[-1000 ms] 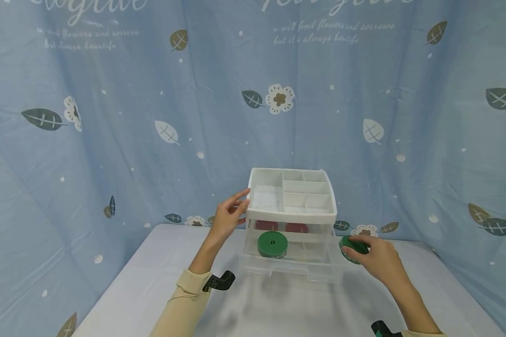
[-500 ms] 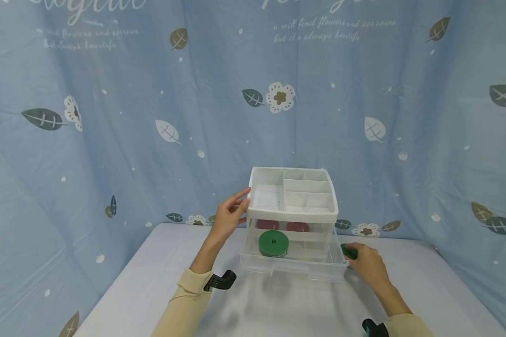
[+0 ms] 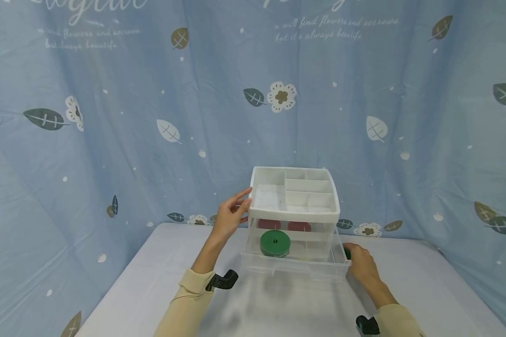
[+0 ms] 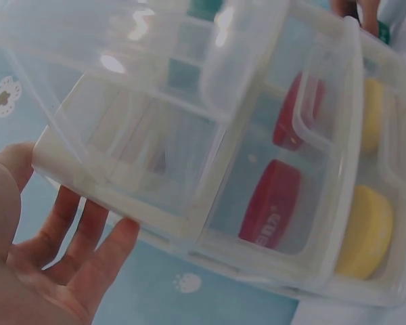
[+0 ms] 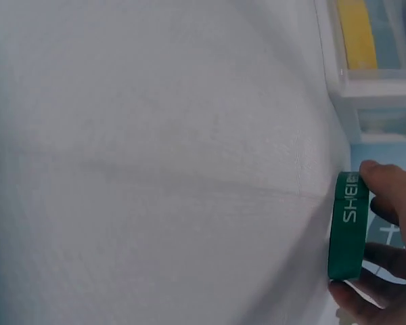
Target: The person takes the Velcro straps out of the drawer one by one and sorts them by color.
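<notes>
My left hand [image 3: 229, 214] rests against the left side of a small drawer unit [image 3: 296, 217] with a white compartment top. In the left wrist view, its fingers [image 4: 95, 233] lie spread along the unit's edge. Beside the unit's right side, my right hand [image 3: 363, 266] pinches a green roll with white lettering [image 5: 348, 227] between thumb and fingertips; in the head view the hand mostly hides this roll. A clear drawer [image 3: 257, 266] stands pulled out, with another green roll [image 3: 275, 243] lying flat in it.
Through the clear plastic show red rolls [image 4: 272, 206] in one drawer and yellow ones [image 4: 367, 233] in another. The unit stands on a white table [image 3: 303, 311], with a blue patterned curtain [image 3: 211, 93] close behind it.
My right hand has moved left with the green roll, up to the pulled-out drawer's right side, and now covers most of the roll. My left hand has stayed in place.
</notes>
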Demonstrator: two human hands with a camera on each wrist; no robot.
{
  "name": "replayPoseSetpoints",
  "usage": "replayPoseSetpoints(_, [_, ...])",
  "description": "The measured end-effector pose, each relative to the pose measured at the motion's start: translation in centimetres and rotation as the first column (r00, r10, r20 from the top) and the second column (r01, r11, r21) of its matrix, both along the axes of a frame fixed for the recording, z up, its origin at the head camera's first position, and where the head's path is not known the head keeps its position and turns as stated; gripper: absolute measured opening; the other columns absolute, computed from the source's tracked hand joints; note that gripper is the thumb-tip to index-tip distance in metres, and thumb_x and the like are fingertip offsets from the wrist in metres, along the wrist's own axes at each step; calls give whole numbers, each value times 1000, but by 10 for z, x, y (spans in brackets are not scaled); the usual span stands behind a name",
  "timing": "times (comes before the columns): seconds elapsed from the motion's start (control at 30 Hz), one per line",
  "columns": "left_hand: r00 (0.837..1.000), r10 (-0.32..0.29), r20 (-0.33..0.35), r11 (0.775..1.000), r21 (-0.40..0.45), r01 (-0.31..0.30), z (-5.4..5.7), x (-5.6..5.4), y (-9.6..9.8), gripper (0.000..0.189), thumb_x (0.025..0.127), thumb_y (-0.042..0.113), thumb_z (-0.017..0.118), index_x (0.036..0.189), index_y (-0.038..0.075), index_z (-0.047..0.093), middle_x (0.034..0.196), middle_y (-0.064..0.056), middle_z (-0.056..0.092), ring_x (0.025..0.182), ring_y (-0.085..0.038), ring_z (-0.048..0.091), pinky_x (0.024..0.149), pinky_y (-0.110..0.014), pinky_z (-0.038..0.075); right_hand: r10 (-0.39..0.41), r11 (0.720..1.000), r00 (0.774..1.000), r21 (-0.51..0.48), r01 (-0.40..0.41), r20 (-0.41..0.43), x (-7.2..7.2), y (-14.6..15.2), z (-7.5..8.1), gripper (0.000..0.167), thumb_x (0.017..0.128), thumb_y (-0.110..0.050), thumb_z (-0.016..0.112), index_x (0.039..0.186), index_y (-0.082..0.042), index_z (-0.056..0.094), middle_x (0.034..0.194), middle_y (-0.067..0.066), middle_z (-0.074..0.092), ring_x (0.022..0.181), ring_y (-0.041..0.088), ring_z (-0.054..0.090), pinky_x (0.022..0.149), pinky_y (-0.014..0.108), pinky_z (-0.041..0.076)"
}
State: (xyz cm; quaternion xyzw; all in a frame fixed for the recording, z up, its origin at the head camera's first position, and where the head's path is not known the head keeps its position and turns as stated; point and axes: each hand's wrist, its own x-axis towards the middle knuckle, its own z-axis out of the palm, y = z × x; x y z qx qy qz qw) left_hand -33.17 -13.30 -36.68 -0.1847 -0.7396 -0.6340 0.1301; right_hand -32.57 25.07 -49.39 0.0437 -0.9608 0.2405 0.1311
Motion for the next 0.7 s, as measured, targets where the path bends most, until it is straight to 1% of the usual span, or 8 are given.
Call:
replayPoseSetpoints(0.17, [1000,11,2,1000,12,-11,1,-1,-2,42,99,34,58,140,28,56,120,-18,61,94,-13,66,87,-47,58,29,999,1000,25,-28,-9,-1,-6,0,43,87,-5,68,126,10,58,127,36,55,112,56,55,92,65,48])
replayPoseSetpoints(0.2, [1000,9,10,1000,15,-9,5,2,-2,41,100,32,58,140,26,56,120,-19,61,96,-16,66,88,-49,58,28,999,1000,42,-28,-6,-1,-7,0,43,88,-6,67,127,10,57,127,37,54,112,57,55,92,66,48])
replayPoseSetpoints(0.23, [1000,10,7,1000,13,-10,5,3,-2,41,100,32,58,141,25,55,120,-19,61,96,-17,66,88,-48,58,29,998,1000,53,-29,-2,-2,-8,1,44,88,-7,66,128,10,57,126,37,54,110,57,55,91,66,48])
replayPoseSetpoints(0.33, [1000,5,19,1000,16,-5,14,12,0,41,101,26,57,142,20,55,121,-22,60,99,-22,65,89,-48,57,29,996,1000,86,-29,9,-2,-10,3,46,89,-9,66,129,10,55,124,38,54,108,57,56,89,66,49])
replayPoseSetpoints(0.4, [999,5,35,1000,14,-5,21,19,1,41,101,22,56,142,17,54,121,-22,60,98,-22,65,90,-47,57,30,994,999,100,-31,12,0,-11,3,46,90,-10,65,130,9,54,124,38,54,107,56,56,89,66,49])
replayPoseSetpoints(0.47, [999,5,42,1000,13,-5,23,22,2,41,101,21,56,142,16,54,122,-22,60,96,-18,65,89,-46,57,36,995,999,95,-37,13,4,-12,4,45,91,-11,63,130,9,53,124,38,53,108,57,55,90,66,48])
replayPoseSetpoints(0.53, [999,1,48,1000,16,-2,24,23,3,42,101,21,56,142,16,54,123,-23,60,95,-16,65,90,-47,57,43,995,999,86,-45,17,8,-12,6,44,93,-11,62,131,9,52,126,38,52,110,57,54,91,67,47])
replayPoseSetpoints(0.7, [998,-5,58,1000,31,3,24,25,6,42,101,21,56,142,16,54,125,-25,59,101,-21,65,93,-51,55,56,996,997,70,-60,55,14,-11,13,47,92,-13,62,132,10,51,131,39,48,117,58,50,95,68,44])
